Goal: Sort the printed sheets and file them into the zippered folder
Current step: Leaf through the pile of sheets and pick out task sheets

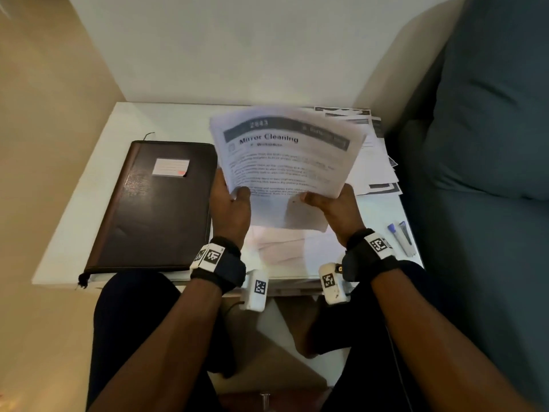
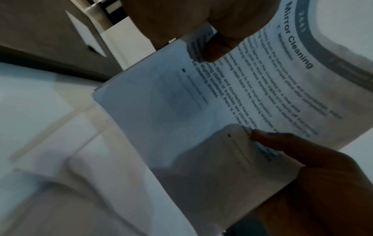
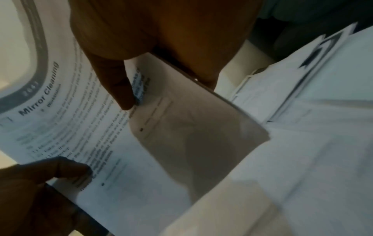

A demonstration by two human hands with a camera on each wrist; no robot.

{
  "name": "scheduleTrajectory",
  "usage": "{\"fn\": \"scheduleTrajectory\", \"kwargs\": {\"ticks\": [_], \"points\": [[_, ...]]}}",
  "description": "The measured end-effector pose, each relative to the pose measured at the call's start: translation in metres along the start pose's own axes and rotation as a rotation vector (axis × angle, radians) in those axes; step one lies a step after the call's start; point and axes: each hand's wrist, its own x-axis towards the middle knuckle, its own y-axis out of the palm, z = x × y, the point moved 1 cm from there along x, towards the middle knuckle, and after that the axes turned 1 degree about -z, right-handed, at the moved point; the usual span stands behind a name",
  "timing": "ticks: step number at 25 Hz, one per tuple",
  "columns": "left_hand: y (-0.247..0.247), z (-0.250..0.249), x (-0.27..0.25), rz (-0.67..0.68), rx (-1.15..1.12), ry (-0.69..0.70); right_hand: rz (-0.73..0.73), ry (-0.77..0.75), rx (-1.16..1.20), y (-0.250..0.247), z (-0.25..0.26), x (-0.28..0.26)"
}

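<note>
Head view shows a thin sheaf of white printed sheets (image 1: 285, 156) headed "Mirror Cleaning", held tilted up above the white table (image 1: 98, 173), probably so the top page can be read and sorted. The left hand (image 1: 230, 203) pinches the near left edge, thumb on the print and fingers behind; the right hand (image 1: 335, 209) pinches the near right edge the same way, which keeps the limp paper from sagging. Just left lies the dark brown zippered folder (image 1: 154, 206), closed and flat, with a small white label, seemingly waiting for its pages. Loose printed pages (image 1: 374, 162) spread untidily at the far right, and two pens (image 1: 401, 237) lie nearer. Pale walls meet behind; a blue-grey sofa (image 1: 490, 144) stands at right.
</note>
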Motion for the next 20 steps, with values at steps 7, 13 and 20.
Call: {"fn": "scheduleTrajectory", "kwargs": {"ticks": [7,13,20], "points": [[0.002,0.025,0.004,0.141,0.072,-0.108,-0.060,0.099,-0.016,-0.002,-0.055,-0.009],[-0.002,-0.021,0.022,0.093,-0.070,0.049,-0.026,0.103,-0.042,-0.001,-0.054,-0.016],[0.001,-0.029,0.022,0.145,-0.078,0.071,-0.115,-0.118,0.067,-0.002,-0.004,-0.020]]}}
